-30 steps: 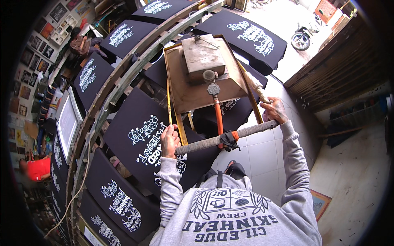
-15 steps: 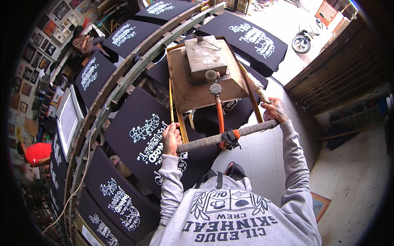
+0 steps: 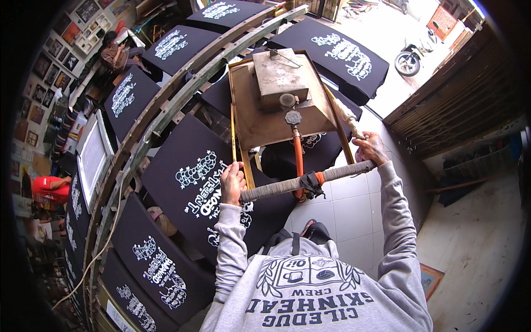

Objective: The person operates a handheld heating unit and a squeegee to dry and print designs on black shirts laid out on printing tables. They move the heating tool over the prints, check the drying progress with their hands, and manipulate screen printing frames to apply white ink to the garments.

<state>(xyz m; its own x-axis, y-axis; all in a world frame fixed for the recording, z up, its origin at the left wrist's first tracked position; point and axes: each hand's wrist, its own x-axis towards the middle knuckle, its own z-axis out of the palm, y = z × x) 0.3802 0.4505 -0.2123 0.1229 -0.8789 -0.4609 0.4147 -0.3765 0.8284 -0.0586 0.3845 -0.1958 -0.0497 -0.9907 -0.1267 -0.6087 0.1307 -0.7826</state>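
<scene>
Black T-shirts with white printed lettering are laid out on flat boards along a long curved wooden rail (image 3: 166, 119), running from 7 o'clock up to 1 o'clock in the head view. At the centre, a wooden-framed printing screen (image 3: 265, 124) is seen lying over one shirt, with a boxy grey block (image 3: 279, 77) resting on its far end at 12 o'clock. An orange rod (image 3: 298, 157) runs from the frame down to a long cloth-wrapped handle bar (image 3: 304, 181) held crosswise just below centre.

The left hand (image 3: 232, 182) is closed around the left end of the bar, at about 9 o'clock from the rod. The right hand (image 3: 369, 150) is closed at the bar's right end, at about 3 o'clock, where the frame's side rail meets it; the exact grip there cannot be told. Both grey sleeves come up from 6 o'clock.

The shirt (image 3: 207, 185) just left of the frame, at 9 o'clock, already bears a white design, as do the shirts (image 3: 157, 271) toward 7 o'clock and those (image 3: 343, 52) at 1 o'clock. White print also shows on the shirt under the screen. No blank shirt can be made out. A person in red (image 3: 50, 188) is seen at 9 o'clock, well apart.
</scene>
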